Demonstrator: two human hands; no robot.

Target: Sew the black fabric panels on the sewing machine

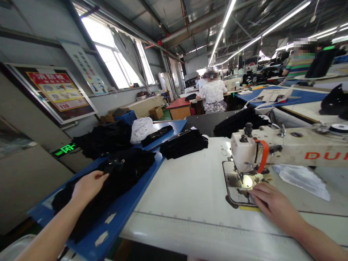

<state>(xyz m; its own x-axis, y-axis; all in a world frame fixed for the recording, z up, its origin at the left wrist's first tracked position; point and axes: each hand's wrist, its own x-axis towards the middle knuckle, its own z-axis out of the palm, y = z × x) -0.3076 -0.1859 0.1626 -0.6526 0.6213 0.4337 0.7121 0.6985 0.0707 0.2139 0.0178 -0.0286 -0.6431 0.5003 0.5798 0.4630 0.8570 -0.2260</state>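
On the left, my left hand (89,185) pinches the edge of a black strap piece (114,166) that carries small metal fittings. The strap lies over a heap of black fabric pieces (133,166) on the blue table. To the right, my right hand (273,203) rests on the bed of a white sewing machine (244,145), just in front of its lit needle area. Its fingers are bent together by the metal needle plate (233,185), and whatever may be between the fingertips is hidden.
Another black fabric stack (185,143) sits on the white machine table (179,188), which has a printed ruler along its front. A white plastic bag (141,129) stands on the blue table (122,221). Further back, a person (213,90) sits at work.
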